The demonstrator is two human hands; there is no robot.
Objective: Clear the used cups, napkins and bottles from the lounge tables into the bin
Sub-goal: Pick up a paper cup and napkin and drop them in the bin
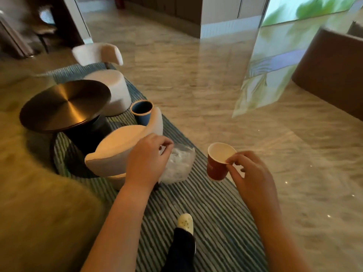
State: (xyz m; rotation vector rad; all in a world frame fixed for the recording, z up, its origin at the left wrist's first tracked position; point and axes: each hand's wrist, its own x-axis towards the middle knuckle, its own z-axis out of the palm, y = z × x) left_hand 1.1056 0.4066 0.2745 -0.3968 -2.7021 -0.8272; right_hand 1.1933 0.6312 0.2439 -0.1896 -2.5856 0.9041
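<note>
- Two hands are loaded. The right hand (249, 173) pinches the red cup (217, 165) by its near rim, thumb and fingertips closed on the edge. The cup hangs nearly upright and looks empty inside.
- The left hand (146, 160) has its fingers curled and closed on the top of a crumpled white bundle (179, 165) (napkins or a thin bag, too blurred to tell). The bundle hangs just left of the cup without touching it.
- Both things are held in the air over the striped rug (206, 209), well off the round dark desk (64, 103), which stands ahead on the left.
- A blue bin (141, 112) stands ahead with its mouth up, just behind the back of the near white chair (117, 150) and beside the desk.
- The step in hand looks like the carry: the rubbish is picked up and not yet dropped.
- The next move likely calls for passing the chair on its right and bringing one hand squarely over the bin's mouth before opening the fingers.
- The opening looks narrow, so dropping the cup and the bundle one at a time seems wiser. The light bundle could catch on the rim.
</note>
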